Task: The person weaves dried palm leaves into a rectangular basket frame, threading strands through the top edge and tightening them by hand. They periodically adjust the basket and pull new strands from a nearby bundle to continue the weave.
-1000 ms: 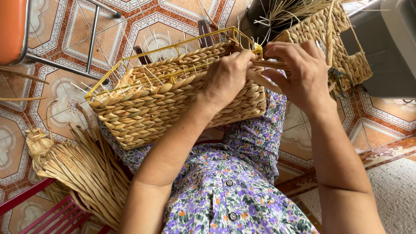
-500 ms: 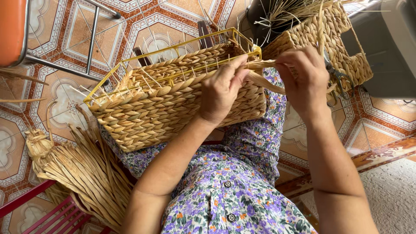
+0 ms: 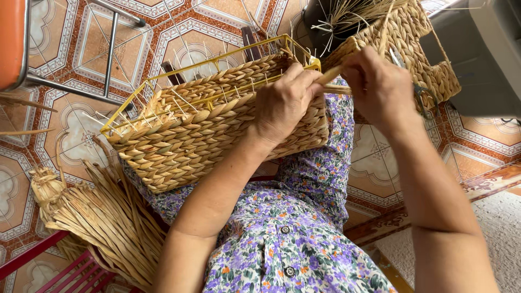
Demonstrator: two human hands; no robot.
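Rectangular woven straw basket with yellow wire frame [image 3: 217, 125] on lap of person in purple floral dress [image 3: 293, 244], tilted, rim toward tiled floor [image 3: 65, 130]; second finished woven basket [image 3: 423, 54] on floor beyond right hand; bundle of loose dried straw strands [image 3: 103, 222] beside left thigh; left hand [image 3: 285, 103] pressed over basket's near corner, grip closed on rim weave; right hand [image 3: 377, 87] grip pinching pale flat straw strand [image 3: 332, 76] at that corner

Two woven baskets [image 3: 206, 125] [image 3: 418, 49], one straw bundle [image 3: 97, 222].
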